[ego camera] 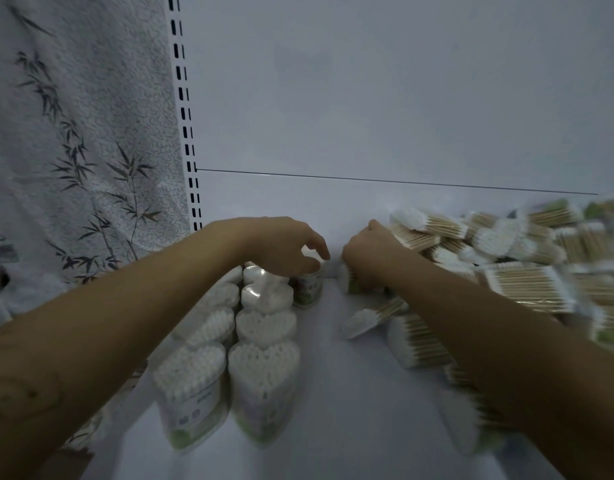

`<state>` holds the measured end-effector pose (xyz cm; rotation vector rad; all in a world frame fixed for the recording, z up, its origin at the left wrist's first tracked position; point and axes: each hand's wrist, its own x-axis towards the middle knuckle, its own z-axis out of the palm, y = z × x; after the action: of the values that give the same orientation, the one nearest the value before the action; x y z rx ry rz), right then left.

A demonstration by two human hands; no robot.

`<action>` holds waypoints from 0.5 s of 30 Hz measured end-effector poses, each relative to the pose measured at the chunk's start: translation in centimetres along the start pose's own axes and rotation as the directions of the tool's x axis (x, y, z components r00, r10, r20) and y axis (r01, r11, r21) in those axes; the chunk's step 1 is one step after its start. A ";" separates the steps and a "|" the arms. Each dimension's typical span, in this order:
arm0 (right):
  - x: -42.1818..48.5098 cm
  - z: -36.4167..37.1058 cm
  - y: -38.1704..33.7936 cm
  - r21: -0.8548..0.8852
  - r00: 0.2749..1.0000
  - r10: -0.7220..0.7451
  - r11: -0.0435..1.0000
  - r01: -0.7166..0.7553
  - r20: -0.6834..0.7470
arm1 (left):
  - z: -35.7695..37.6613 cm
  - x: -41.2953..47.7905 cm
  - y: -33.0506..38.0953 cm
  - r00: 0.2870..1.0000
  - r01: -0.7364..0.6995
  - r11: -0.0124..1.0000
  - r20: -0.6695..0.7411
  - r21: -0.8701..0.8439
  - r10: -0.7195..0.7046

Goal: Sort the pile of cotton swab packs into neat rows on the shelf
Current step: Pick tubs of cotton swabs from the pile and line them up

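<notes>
Reaching in with both arms, hands near each other but apart, close to the back of the shelf (333,393). Pinching the top of an upright pack (308,289) with the left hand (284,244), thumb across the white tips, fingers arched over, right at the far end of the rows (264,327). Clamping the right hand (367,252), fisted tight, on a loose pack (345,284) at the near edge of the pile (506,258). In the rows, heart-shaped bundles standing in clear film, fluffy cotton heads up, greenish labels low down. In the pile, lying every which way: pale wooden sticks, white ends, glossy wrap, partly blurred. Smooth white surface underneath. Off left, hanging pebbled cloth (73,133) with a bamboo print.
</notes>
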<state>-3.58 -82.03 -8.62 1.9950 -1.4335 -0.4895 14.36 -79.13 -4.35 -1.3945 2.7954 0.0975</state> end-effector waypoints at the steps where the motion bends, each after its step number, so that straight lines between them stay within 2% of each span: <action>1: 0.0 0.0 0.3 0.048 1.000 0.020 0.999 -0.021 0.009 | 0.0 -0.1 -0.1 1.000 -0.002 1.000 -0.003 -0.003 0.002; 3: -0.3 -0.7 1.5 0.270 0.996 0.087 0.959 -0.090 0.023 | 0.0 0.0 -0.3 1.000 0.008 1.000 -0.020 -0.009 -0.009; 4: -0.7 -1.3 2.5 0.419 0.991 0.128 0.899 -0.129 0.030 | 0.0 0.1 -0.5 0.999 0.019 1.000 -0.041 -0.024 -0.020; 6: -1.9 -2.8 4.6 0.691 0.975 0.221 0.701 -0.176 0.024 | -0.2 0.3 -0.8 0.992 0.037 0.996 -0.114 -0.076 -0.046; 8: -3.4 -3.9 6.2 0.871 0.949 0.314 0.467 -0.152 -0.002 | -0.6 0.3 -0.7 0.977 0.033 0.990 -0.202 -0.138 -0.060; 10: -5.0 -4.7 6.8 0.968 0.942 0.335 0.243 -0.061 -0.024 | -1.1 0.1 -0.1 0.958 -0.014 0.977 -0.281 -0.212 -0.047; 12: -6.1 -5.1 6.7 1.000 0.961 0.276 0.022 0.015 -0.021 | -1.7 -0.2 0.9 0.936 -0.078 0.948 -0.350 -0.308 -0.037; 15: -7.0 -5.1 6.1 0.974 0.967 0.254 -0.211 0.084 -0.028 | -2.1 -0.5 2.2 0.917 -0.130 0.889 -0.394 -0.438 -0.060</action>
<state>-7.09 -75.37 -1.19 2.7768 -1.9954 1.6445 12.95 -77.50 -2.12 -1.6043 3.2912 0.5752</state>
